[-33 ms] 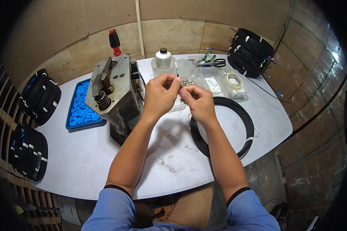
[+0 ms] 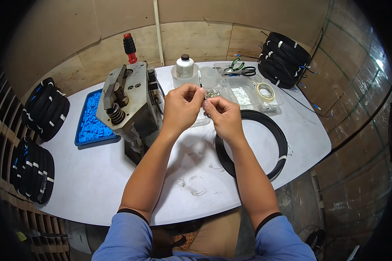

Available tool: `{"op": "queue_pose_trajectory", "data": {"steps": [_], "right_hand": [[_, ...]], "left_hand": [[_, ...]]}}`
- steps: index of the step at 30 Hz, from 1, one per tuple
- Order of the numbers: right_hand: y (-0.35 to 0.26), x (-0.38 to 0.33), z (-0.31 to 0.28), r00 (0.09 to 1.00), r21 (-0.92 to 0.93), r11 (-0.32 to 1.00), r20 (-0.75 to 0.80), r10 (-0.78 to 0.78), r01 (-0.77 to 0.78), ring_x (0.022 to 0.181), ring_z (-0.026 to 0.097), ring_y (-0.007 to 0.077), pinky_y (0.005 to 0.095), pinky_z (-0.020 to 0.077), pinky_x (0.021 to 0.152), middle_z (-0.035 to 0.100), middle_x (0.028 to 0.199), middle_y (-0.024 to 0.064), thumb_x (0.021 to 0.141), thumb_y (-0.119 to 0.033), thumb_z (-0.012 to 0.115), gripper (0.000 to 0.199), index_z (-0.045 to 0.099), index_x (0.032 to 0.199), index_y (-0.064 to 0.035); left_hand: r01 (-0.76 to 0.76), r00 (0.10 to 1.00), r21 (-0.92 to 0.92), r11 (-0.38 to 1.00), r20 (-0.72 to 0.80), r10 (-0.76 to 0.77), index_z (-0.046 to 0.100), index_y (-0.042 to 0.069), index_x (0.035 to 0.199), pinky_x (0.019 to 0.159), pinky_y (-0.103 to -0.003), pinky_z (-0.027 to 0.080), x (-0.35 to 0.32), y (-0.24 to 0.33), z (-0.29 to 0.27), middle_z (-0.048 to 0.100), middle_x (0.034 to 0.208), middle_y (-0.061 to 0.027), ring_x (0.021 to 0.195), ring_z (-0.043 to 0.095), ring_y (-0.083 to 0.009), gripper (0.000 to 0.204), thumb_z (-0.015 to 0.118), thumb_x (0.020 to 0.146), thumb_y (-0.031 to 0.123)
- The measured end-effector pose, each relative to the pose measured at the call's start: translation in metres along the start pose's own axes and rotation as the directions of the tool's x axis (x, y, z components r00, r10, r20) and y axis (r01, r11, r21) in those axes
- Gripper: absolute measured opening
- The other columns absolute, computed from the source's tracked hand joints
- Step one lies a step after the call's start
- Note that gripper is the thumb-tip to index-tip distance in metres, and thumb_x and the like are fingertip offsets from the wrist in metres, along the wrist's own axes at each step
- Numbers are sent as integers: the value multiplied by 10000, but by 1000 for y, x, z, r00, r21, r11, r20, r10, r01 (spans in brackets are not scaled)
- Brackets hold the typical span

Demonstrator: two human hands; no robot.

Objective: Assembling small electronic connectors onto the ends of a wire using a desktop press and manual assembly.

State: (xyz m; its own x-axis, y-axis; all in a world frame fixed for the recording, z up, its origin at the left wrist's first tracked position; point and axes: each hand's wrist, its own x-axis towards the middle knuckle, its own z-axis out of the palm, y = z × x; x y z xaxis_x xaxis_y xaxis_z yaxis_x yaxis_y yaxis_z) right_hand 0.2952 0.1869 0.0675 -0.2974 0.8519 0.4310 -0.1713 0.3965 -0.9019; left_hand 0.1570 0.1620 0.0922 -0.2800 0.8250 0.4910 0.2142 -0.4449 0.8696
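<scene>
Across the white table (image 2: 96,182), bearing a blue tray (image 2: 96,144) at about half past nine and, just beside it toward eleven o'clock, holding up a heavy metal press (image 2: 134,106). Out at the rim, carrying a banded black bundle (image 2: 45,108) near half past nine and a second banded bundle (image 2: 34,172) near half past eight. Supporting a clear tub (image 2: 176,80) around twelve, then clear plastic boxes (image 2: 271,108) between one and two. Farther out toward two, bearing a black coil stack (image 2: 283,58). At three, carrying a flat black ring (image 2: 272,124) with a white band. Near six, showing dark smudges (image 2: 194,185).
</scene>
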Motion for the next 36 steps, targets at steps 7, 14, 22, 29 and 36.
{"op": "queue_pose_trajectory", "data": {"steps": [7, 14, 22, 29, 36], "right_hand": [[19, -19, 19, 978, 26, 999, -206, -30, 36, 702, 552, 37, 216, 460, 651, 646, 804, -4, 952, -116, 622, 121, 615, 908, -4], [13, -7, 22, 967, 99, 988, -240, -89, 115, 658, 527, 31, 205, 444, 612, 629, 773, -5, 942, -104, 623, 107, 602, 883, -18], [19, 8, 41, 947, 190, 971, -313, -78, 142, 581, 474, 25, 205, 384, 518, 566, 688, -28, 960, -115, 585, 145, 552, 841, -40], [22, 0, 19, 985, -49, 997, -156, -74, 67, 655, 513, 52, 209, 423, 592, 577, 757, -1, 979, -105, 557, 124, 550, 871, -43], [30, -11, 13, 971, -46, 989, -190, -148, 142, 688, 600, 66, 249, 496, 661, 661, 763, 29, 933, -91, 611, 119, 582, 849, -11]], "left_hand": [[37, 997, 15, 999, 62, -38, 679, -41, 828, 551, -234, 477, -4, 3, 7, 664, 664, -54, 592, 588, -70, 195, 668, 886, 144], [48, 985, -30, 998, 165, -43, 654, -46, 853, 602, -252, 505, 9, 13, 0, 671, 719, -67, 654, 609, -86, 194, 660, 899, 143], [7, 994, 0, 1000, 106, -7, 651, -39, 847, 601, -251, 500, 17, 6, -4, 669, 719, -58, 652, 606, -89, 198, 648, 907, 149], [70, 976, 45, 997, 202, -77, 640, -27, 885, 633, -230, 490, 17, -1, -5, 653, 743, -30, 678, 591, -73, 180, 660, 923, 148], [70, 969, -10, 998, 238, -65, 636, -27, 855, 583, -238, 482, 5, -5, -1, 661, 719, -50, 644, 594, -72, 177, 648, 911, 141]]}}
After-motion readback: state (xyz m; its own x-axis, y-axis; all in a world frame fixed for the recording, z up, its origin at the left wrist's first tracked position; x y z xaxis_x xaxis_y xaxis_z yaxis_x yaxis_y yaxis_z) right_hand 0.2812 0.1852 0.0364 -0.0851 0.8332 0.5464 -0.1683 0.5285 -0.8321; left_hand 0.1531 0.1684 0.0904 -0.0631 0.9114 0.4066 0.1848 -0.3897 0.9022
